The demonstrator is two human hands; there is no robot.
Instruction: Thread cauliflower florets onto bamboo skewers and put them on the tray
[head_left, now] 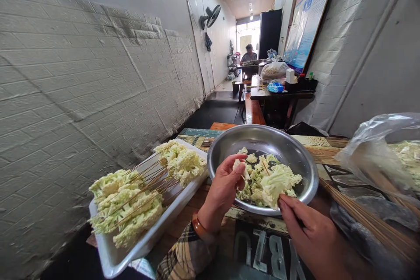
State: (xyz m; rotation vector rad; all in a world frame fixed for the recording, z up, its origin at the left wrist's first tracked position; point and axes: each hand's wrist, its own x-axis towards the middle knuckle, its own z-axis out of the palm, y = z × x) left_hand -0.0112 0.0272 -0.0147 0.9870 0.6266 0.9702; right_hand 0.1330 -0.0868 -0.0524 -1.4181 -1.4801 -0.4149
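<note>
Above a steel basin [310,175], my left hand [223,186] is closed with thumb and fingers around a small cauliflower floret [242,168]. My right hand [305,223] pinches the lower end of a larger cauliflower piece [277,183] at the basin's near rim. A thin skewer tip [265,167] sticks up from that piece; the rest of the stick is hidden. Loose florets [251,188] lie in the basin below both hands. To the left, a white tray [138,245] holds skewered cauliflower [131,205] in two groups, with the bare stick ends pointing inward.
A bundle of bamboo skewers [364,210] lies right of the basin on dark plastic. Behind it stands a clear plastic bag [377,144] with cauliflower inside. A brick-patterned wall [82,87] runs along the left. Farther back, a person [249,54] sits at another table.
</note>
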